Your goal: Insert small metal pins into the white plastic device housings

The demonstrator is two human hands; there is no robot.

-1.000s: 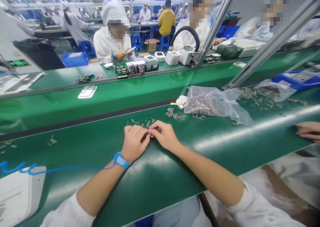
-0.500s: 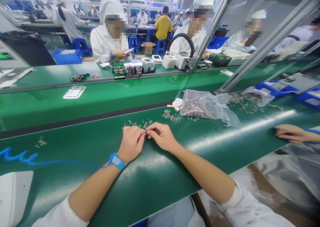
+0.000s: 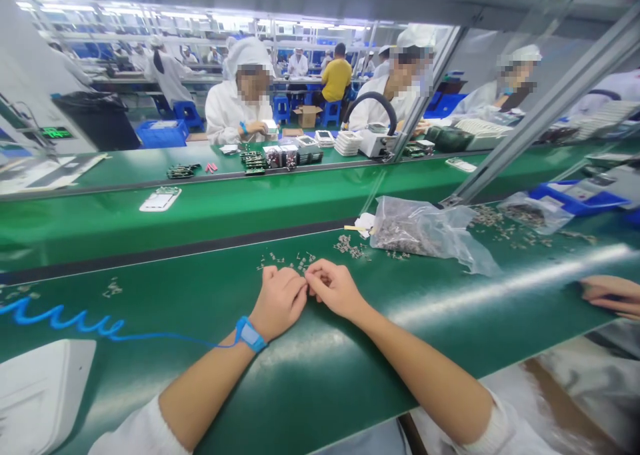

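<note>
My left hand (image 3: pixel 280 299), with a blue wrist strap (image 3: pixel 250 333) on its wrist, is closed above the green tabletop (image 3: pixel 320 388). Its fingertips meet those of my right hand (image 3: pixel 336 287), which is closed in a pinch. Whatever sits between the fingers is too small and hidden to make out. Just beyond them lie several loose small metal parts (image 3: pixel 303 261). A denser pile of similar parts (image 3: pixel 349 247) is farther right, beside a clear plastic bag (image 3: pixel 407 228) full of them.
A coiled blue cord (image 3: pixel 85 321) runs left from the strap. At the lower left stands a white housing (image 3: pixel 45 388). The green conveyor (image 3: pixel 240 195) carries a white panel (image 3: pixel 160 199). A co-worker's hand (image 3: pixel 611 293) rests at right; blue bins (image 3: pixel 580 197) stand behind it.
The view has tilted up and turned slightly left, so everything appears lower and farther right. My hands stay pinched together at the same spot. The co-worker's hand at right has changed its pose.
</note>
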